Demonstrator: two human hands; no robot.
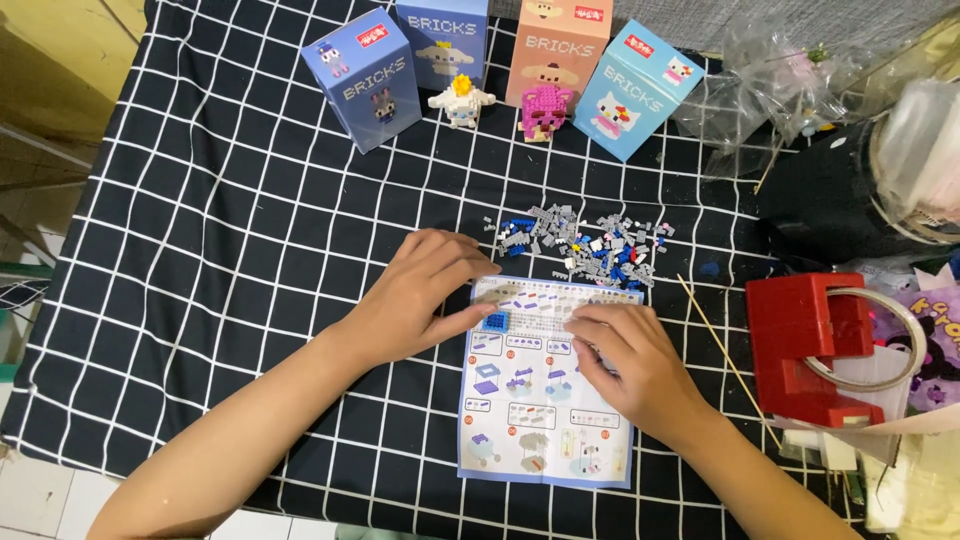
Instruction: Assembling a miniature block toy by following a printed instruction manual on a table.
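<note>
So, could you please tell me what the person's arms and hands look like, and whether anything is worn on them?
Both arms are bare up to the frame's edge: no sleeves show. The left hand and the right hand wear no gloves, and I see no rings, watch or bracelets on the fingers and wrists. The fingernails look short and unpainted, though they are small in this view.

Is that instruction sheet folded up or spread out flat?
Spread flat: the instruction sheet lies open on the checked cloth, with both hands resting on its top edge.
</note>
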